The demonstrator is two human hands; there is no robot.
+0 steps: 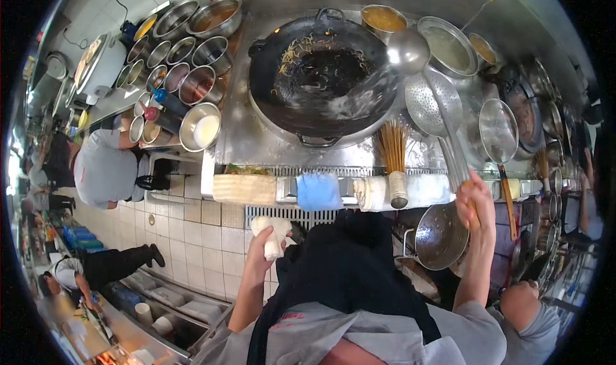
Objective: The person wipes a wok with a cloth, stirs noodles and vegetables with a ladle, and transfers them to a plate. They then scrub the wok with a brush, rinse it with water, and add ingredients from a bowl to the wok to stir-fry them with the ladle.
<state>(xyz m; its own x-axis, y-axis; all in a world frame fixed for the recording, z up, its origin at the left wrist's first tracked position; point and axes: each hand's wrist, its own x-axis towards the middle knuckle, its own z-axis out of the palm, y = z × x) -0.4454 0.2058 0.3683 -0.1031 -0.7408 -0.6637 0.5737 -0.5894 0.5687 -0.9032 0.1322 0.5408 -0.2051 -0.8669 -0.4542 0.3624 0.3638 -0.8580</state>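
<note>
My left hand (260, 248) is closed around a folded white cloth (270, 231), held over the floor in front of the stove. With my right hand (476, 203) I grip the wooden end of a long metal ladle (409, 49), whose bowl hangs at the right rim of a large black wok (321, 122). Water streaks across the right side of the wok, and noodle-like scraps (296, 52) cling to its upper left wall. Below the ladle lies a perforated skimmer (431, 105). A bamboo brush (393, 153) stands between the wok and the counter's front edge.
Folded towels (319, 191) line the front edge. Metal bowls and pots (199, 86) crowd the left side; a wire strainer (498, 131) lies at right. A pan (441, 237) sits below by my right arm. Co-workers (106, 166) stand at left and lower right.
</note>
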